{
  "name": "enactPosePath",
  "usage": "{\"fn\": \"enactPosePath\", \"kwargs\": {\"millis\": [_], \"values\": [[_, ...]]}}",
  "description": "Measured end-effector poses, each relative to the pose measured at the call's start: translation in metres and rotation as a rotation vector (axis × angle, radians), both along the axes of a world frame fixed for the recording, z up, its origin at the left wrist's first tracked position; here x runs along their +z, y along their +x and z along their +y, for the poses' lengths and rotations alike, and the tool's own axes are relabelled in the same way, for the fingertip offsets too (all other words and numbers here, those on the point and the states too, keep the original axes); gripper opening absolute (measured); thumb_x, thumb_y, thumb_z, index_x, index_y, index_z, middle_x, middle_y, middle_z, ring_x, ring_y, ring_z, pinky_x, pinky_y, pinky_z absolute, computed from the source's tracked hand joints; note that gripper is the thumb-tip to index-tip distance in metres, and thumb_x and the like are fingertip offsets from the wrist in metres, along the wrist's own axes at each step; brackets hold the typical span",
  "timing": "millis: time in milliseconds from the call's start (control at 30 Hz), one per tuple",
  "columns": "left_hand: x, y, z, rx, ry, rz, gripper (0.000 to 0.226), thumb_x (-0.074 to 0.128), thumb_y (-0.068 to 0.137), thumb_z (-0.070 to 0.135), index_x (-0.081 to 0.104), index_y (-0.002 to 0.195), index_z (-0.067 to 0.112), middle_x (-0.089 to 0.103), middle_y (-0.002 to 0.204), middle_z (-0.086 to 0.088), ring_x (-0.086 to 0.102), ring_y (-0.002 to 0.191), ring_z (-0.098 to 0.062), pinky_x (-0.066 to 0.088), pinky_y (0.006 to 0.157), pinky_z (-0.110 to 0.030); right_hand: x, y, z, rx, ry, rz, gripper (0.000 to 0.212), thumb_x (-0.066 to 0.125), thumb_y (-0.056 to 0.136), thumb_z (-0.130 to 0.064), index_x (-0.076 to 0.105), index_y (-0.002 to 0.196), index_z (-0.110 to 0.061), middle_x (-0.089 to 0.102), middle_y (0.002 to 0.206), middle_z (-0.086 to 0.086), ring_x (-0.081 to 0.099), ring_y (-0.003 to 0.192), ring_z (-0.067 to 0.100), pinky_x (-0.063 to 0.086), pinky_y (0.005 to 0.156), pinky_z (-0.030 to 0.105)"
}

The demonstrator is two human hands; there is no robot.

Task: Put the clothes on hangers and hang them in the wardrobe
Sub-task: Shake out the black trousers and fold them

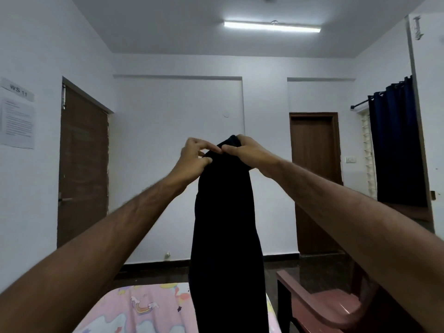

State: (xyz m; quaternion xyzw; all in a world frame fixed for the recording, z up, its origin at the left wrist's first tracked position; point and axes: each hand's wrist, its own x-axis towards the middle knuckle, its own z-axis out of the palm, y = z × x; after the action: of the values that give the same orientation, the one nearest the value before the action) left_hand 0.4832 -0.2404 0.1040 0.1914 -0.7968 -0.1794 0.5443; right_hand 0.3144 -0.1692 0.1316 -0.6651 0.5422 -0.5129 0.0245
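Both of my bare forearms reach up and forward from the bottom corners of the view, meeting in the middle of the frame. My left hand (193,156) pinches the top edge of a black garment (228,231), thumb below and forefinger above, while its other fingers lift loosely clear of the cloth. My right hand (245,151) grips the same top edge from the other side, its fingers curled over the bunched fabric and its thumb pointing toward my left fingertips, almost touching them.

From that grip the black garment hangs straight down in a long, narrow fall, widening toward the bottom, where it passes out of view. I cannot tell what kind of clothing it is; it shows only as a dark, featureless shape.

Below it lies a bed with a pink patterned sheet (149,308), and the cloth's lower end hangs in front of the sheet's right part. Just right of that stands a reddish-brown plastic chair (319,308). On the far white wall a brown wooden door (314,164) stands to the right, another brown door (83,164) to the left, and a dark blue curtain (394,145) hangs at the right edge. A tube light (271,26) glows on the ceiling.
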Motion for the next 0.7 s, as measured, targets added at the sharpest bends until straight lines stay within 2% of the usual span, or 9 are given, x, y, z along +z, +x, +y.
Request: {"fn": "enactPosePath", "kwargs": {"millis": [33, 100, 167, 200, 267, 333, 467, 567, 700], "values": [[0.003, 0.007, -0.005, 0.063, -0.033, 0.045, 0.025, 0.066, 0.093, 0.015, 0.061, 0.116, 0.024, 0.042, 0.126, 0.004, 0.052, 0.114, -0.009, 0.049, 0.091, -0.02, 0.007, 0.0, 0.003, 0.037, -0.025, -0.011, 0.029, 0.059, 0.102, -0.033, 0.058, 0.121, -0.011, 0.068, 0.11, 0.002, 0.067, 0.103, 0.018, 0.056, 0.083, 0.03], [0.008, 0.021, -0.011, 0.065, 0.122, 0.123, 0.061, 0.078, 0.082, 0.046, 0.045, 0.13, 0.027, 0.035, 0.136, 0.005, 0.045, 0.124, -0.015, 0.043, 0.098, -0.033, 0.022, 0.0, 0.011, 0.152, -0.091, -0.074, 0.032, 0.057, 0.103, -0.029, 0.057, 0.128, -0.008, 0.068, 0.119, 0.008, 0.067, 0.11, 0.022, 0.056, 0.093, 0.033], [0.013, 0.03, -0.011, -0.173, 0.394, 0.055, 0.084, 0.076, 0.071, 0.068, 0.046, 0.134, 0.023, 0.052, 0.139, 0.0, 0.057, 0.117, -0.02, 0.049, 0.093, -0.041, 0.035, 0.001, 0.019, 0.252, -0.172, -0.166, 0.033, 0.054, 0.105, -0.028, 0.055, 0.131, -0.007, 0.067, 0.124, 0.01, 0.067, 0.113, 0.022, 0.057, 0.096, 0.035], [0.017, 0.032, -0.008, -0.297, 0.434, -0.007, 0.083, 0.075, 0.071, 0.071, 0.052, 0.133, 0.02, 0.062, 0.134, -0.001, 0.064, 0.113, -0.022, 0.053, 0.09, -0.043, 0.042, 0.003, 0.021, 0.26, -0.221, -0.201, 0.033, 0.052, 0.106, -0.028, 0.054, 0.131, -0.007, 0.066, 0.125, 0.01, 0.067, 0.113, 0.021, 0.057, 0.095, 0.034], [0.032, 0.033, 0.005, -0.429, 0.345, -0.001, 0.068, 0.076, 0.078, 0.058, 0.059, 0.131, 0.018, 0.071, 0.124, 0.0, 0.068, 0.112, -0.022, 0.055, 0.095, -0.042, 0.056, 0.008, 0.027, 0.221, -0.309, -0.216, 0.033, 0.047, 0.108, -0.03, 0.053, 0.131, -0.007, 0.064, 0.124, 0.008, 0.064, 0.113, 0.018, 0.056, 0.093, 0.029], [0.059, 0.033, 0.013, -0.387, 0.222, 0.13, 0.058, 0.082, 0.08, 0.037, 0.06, 0.129, 0.016, 0.072, 0.121, -0.001, 0.068, 0.112, -0.02, 0.055, 0.097, -0.038, 0.07, 0.014, 0.034, 0.161, -0.374, -0.175, 0.033, 0.045, 0.108, -0.033, 0.052, 0.129, -0.009, 0.062, 0.117, 0.003, 0.061, 0.108, 0.014, 0.053, 0.09, 0.024], [0.11, 0.052, 0.026, -0.352, 0.144, 0.258, 0.086, 0.091, 0.061, 0.024, 0.049, 0.134, 0.006, 0.066, 0.126, -0.015, 0.069, 0.109, -0.025, 0.059, 0.09, -0.042, 0.099, 0.02, 0.061, 0.164, -0.405, -0.107, 0.034, 0.059, 0.102, -0.034, 0.052, 0.126, -0.01, 0.063, 0.11, 0.002, 0.065, 0.098, 0.011, 0.055, 0.078, 0.021], [0.132, 0.071, 0.054, -0.406, 0.025, 0.212, 0.065, 0.088, 0.073, 0.013, 0.057, 0.129, 0.003, 0.069, 0.121, -0.015, 0.07, 0.107, -0.025, 0.059, 0.086, -0.036, 0.125, 0.027, 0.087, 0.25, -0.383, -0.038, 0.031, 0.071, 0.095, -0.02, 0.058, 0.12, -0.005, 0.07, 0.105, 0.004, 0.072, 0.095, 0.016, 0.058, 0.076, 0.024], [0.158, 0.098, 0.083, -0.439, -0.043, 0.161, 0.047, 0.077, 0.086, 0.029, 0.062, 0.126, 0.008, 0.072, 0.117, -0.01, 0.07, 0.107, -0.023, 0.058, 0.081, -0.028, 0.159, 0.038, 0.112, 0.305, -0.394, -0.007, 0.024, 0.07, 0.094, -0.01, 0.065, 0.115, 0.0, 0.073, 0.103, 0.012, 0.072, 0.094, 0.023, 0.06, 0.085, 0.034]]}}
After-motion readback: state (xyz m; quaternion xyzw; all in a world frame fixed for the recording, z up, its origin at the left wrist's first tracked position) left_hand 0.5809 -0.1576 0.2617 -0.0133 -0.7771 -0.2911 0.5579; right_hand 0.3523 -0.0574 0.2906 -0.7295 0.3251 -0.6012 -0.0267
